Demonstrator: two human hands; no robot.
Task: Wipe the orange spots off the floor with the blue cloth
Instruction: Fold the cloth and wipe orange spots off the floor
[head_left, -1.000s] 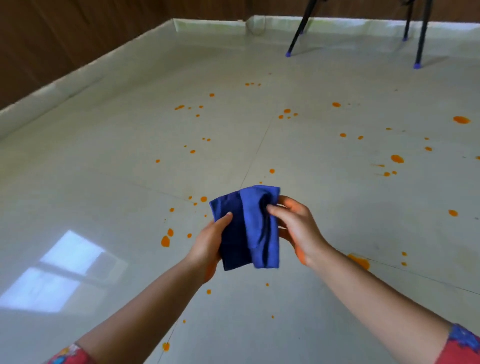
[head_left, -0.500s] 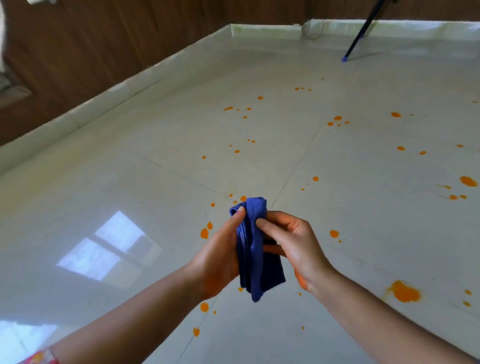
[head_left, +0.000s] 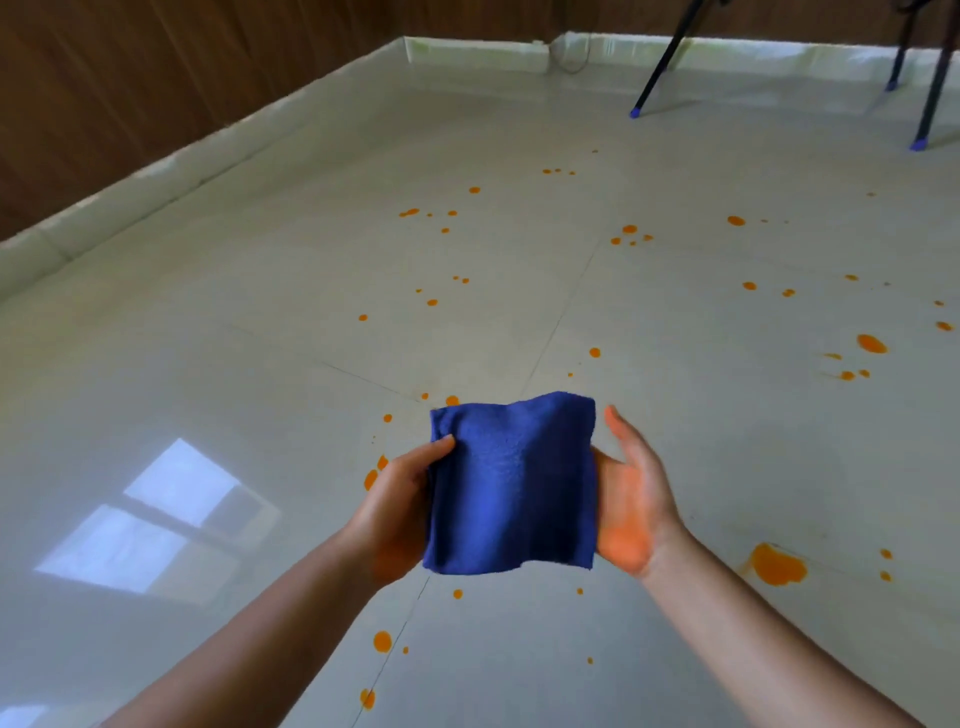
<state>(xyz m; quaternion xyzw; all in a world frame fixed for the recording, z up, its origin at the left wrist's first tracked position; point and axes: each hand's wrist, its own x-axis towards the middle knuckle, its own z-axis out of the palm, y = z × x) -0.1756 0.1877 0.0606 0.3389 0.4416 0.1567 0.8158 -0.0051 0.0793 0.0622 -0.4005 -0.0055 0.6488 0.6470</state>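
While left hand (head_left: 395, 509) pinches the blue cloth (head_left: 511, 483) and right hand (head_left: 631, 499) props it open-palmed (fingers hidden), wiping seems unstarted; next, probably lower to orange spots (head_left: 777, 564).

Plain blue cloth (head_left: 511, 483), orange spots (head_left: 777, 564), pale grey floor (head_left: 208, 322)

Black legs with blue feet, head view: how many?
3, all top right: slanted leftmost leg, middle leg further back, right leg at frame edge. More may be off-frame.
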